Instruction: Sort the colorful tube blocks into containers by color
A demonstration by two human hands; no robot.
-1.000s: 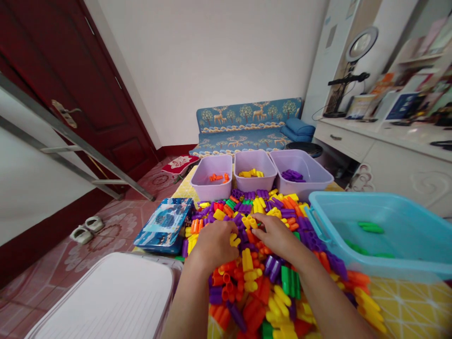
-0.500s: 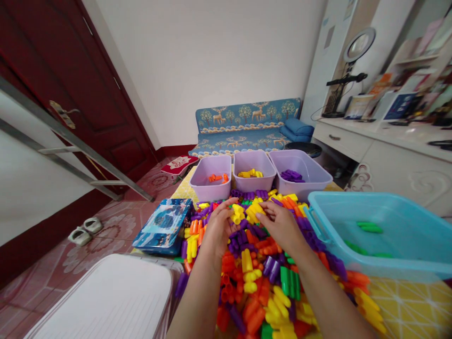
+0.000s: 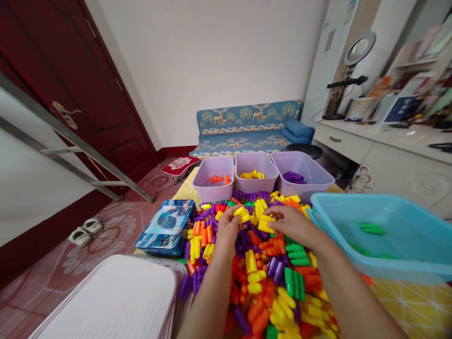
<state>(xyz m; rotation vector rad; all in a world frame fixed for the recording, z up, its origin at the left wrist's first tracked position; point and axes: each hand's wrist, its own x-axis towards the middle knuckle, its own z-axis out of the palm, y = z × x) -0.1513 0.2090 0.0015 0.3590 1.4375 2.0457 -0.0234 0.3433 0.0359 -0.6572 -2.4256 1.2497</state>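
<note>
Between the thumb and fingers of my left hand (image 3: 229, 225) is a yellow plastic tube block (image 3: 242, 214). My right hand (image 3: 286, 221) grips another yellow tube block (image 3: 265, 223) by its right side, a short gap from the first. Both hands hover over a wide heap of purple, orange, yellow and green tube blocks (image 3: 277, 269). Three lilac bins stand behind the heap: the left bin (image 3: 213, 192) holds orange blocks, the middle bin (image 3: 257, 186) yellow ones, the right bin (image 3: 306, 189) purple ones.
At the right stands a turquoise tub (image 3: 384, 254) with several green blocks. Left of the heap lie a blue patterned box (image 3: 165, 226) and a white lidded container (image 3: 109, 296). A yellow patterned cloth (image 3: 409, 301) covers the table. Beyond it is a blue sofa (image 3: 247, 139).
My right hand has moved slightly right, widening the gap between the two yellow blocks. Both blocks have turned somewhat in my fingers. The view has shifted a little.
</note>
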